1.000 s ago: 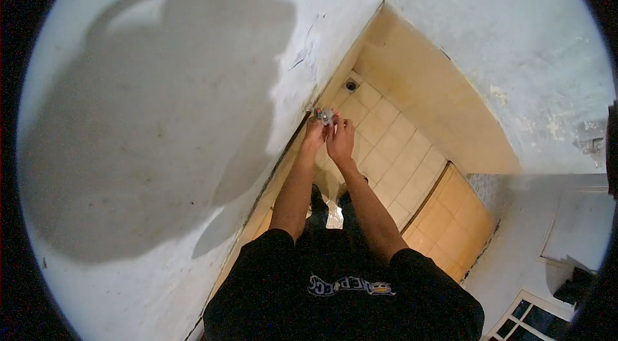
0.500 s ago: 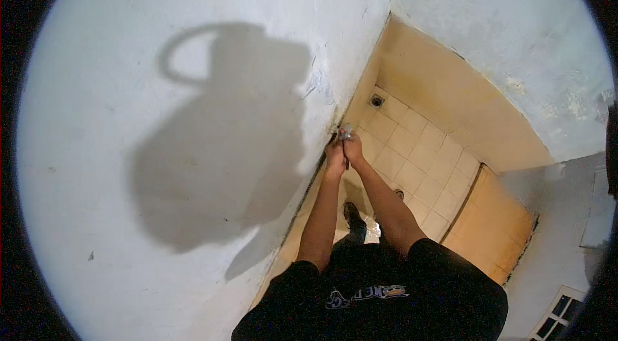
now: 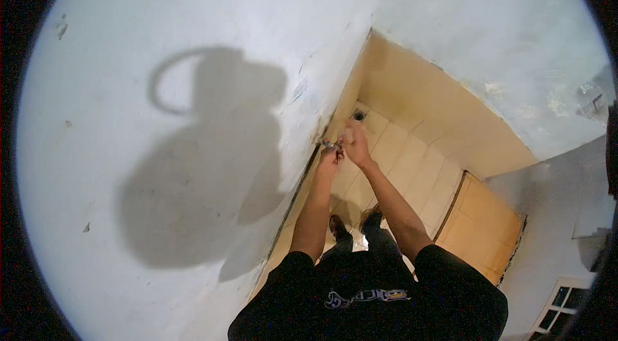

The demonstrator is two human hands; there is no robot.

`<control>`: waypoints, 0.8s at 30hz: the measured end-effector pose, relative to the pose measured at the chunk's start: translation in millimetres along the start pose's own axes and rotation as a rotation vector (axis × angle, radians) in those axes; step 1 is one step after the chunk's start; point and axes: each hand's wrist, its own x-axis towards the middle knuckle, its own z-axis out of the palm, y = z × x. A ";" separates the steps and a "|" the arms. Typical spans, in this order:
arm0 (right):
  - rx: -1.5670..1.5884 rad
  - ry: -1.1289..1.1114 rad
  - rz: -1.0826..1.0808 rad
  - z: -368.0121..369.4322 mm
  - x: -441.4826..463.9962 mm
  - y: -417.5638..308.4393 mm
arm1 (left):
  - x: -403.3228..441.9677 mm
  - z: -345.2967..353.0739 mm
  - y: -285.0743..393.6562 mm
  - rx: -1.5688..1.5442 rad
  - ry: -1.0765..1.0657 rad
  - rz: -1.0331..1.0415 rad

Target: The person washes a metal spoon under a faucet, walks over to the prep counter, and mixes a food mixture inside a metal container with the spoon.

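Observation:
A small metal fitting, which looks like a wall tap [image 3: 328, 144], sticks out low on the white wall at its tiled lower edge. My left hand [image 3: 331, 157] is just below it, fingers curled and closed at the fitting; what they grip is too small to make out. Close on its right, my right hand [image 3: 354, 139] is raised beside the fitting and smeared by motion. Its fingers do not show clearly, nor does anything in them.
A floor drain [image 3: 359, 115] lies in the corner beyond my hands. Beige tiles [image 3: 393, 154] cover the floor around my shoes [image 3: 338, 225]. The white wall [image 3: 193, 6] rises close on the left, bearing my shadow. An orange-brown raised ledge [image 3: 483, 225] stands on the right.
My right hand has come away from my left, upward and to the right. The dark, handle-like piece between my hands no longer shows. The view has shifted slightly.

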 end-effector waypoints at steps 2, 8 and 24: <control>0.343 -0.474 -0.291 -3.3 18.1 -3.3 | 123.1 -56.8 -66.0 -0.047 -0.111 0.010; 0.039 -0.901 -0.361 0.6 46.5 -6.3 | 61.1 -26.0 -32.4 0.141 -0.035 -0.003; -0.003 -0.001 0.478 6.2 -83.1 46.2 | -28.0 -24.8 -79.7 0.236 -0.069 -0.101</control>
